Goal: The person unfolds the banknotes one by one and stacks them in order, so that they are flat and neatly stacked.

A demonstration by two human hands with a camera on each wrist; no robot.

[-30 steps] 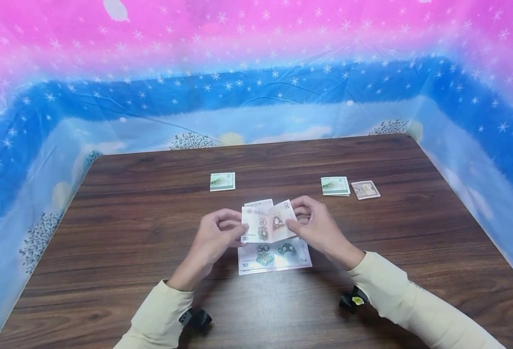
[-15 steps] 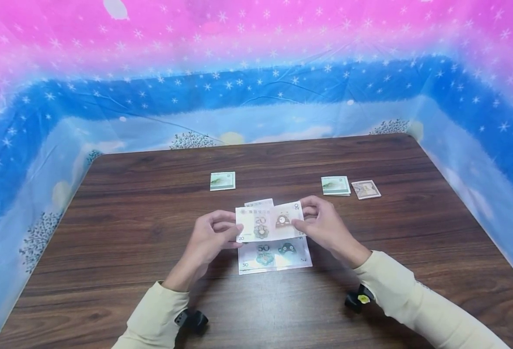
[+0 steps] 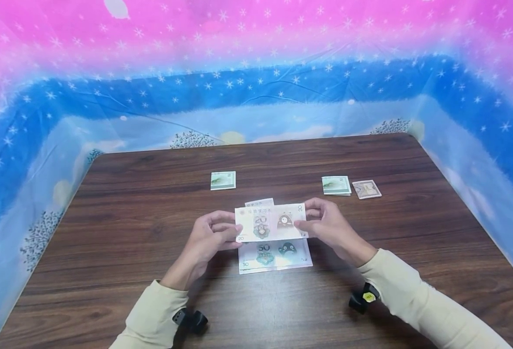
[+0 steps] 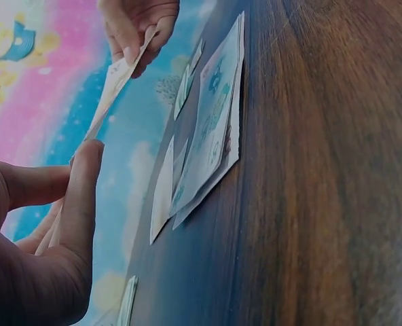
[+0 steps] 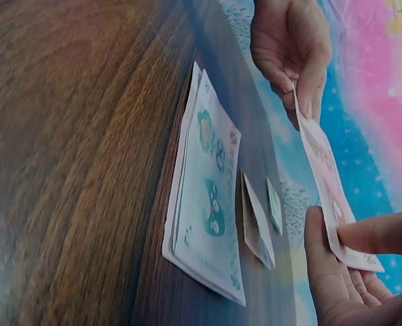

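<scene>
In the head view my left hand [image 3: 208,237] pinches the left end of a play 20 banknote [image 3: 270,223] between thumb and fingers. Its right end is pinched by my right hand [image 3: 332,227]. Both wrist views show this note stretched nearly flat between the hands, raised off the table. Below it lies a 50 banknote [image 3: 278,258], with at least one other note under it in the right wrist view [image 5: 211,197]. Another pale note [image 3: 259,203] peeks out behind the raised one, mostly hidden in the head view.
Farther back on the brown wooden table [image 3: 130,232] lies a folded green note [image 3: 223,181]. To the right are another folded green note [image 3: 336,185] and a folded brownish note [image 3: 366,189] beside it. A snowflake-patterned cloth [image 3: 239,87] hangs behind the table.
The 20 banknote has gone from bent along its middle crease to nearly flat. My right hand has moved slightly right, while my left hand has barely shifted.
</scene>
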